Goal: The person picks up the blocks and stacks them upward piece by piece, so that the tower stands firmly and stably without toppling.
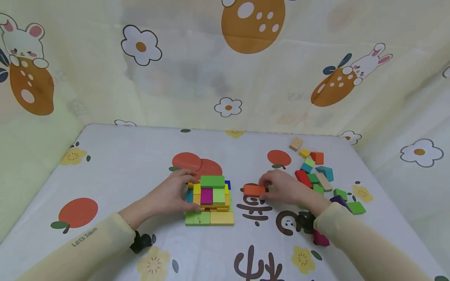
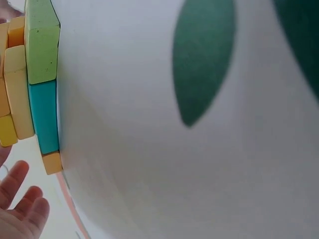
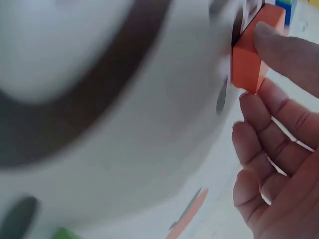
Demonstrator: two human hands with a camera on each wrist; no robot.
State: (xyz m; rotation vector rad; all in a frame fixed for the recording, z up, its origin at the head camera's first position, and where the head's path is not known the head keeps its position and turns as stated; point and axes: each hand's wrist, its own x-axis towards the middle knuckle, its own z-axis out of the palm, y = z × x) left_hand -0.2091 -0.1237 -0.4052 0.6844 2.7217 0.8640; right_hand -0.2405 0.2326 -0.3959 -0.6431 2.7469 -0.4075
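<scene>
A low stack of coloured wooden blocks point(image 1: 210, 200) stands mid-table, green, yellow, magenta and blue pieces layered together. My left hand point(image 1: 175, 195) rests against its left side, fingers curved round the edge; in the left wrist view the block stack point(image 2: 35, 84) shows side-on with my fingertips point(image 2: 22, 209) below it. My right hand point(image 1: 281, 189) pinches an orange block point(image 1: 254, 190) that lies on the cloth just right of the stack. The right wrist view shows the orange block point(image 3: 251, 52) between thumb and fingers point(image 3: 264, 144).
A loose pile of coloured blocks point(image 1: 316, 175) lies at the right, behind and beside my right wrist, with a magenta block point(image 1: 320, 238) under the forearm. The table point(image 1: 123, 164) has a fruit-printed cloth; a printed curtain point(image 1: 211, 70) closes the back and sides.
</scene>
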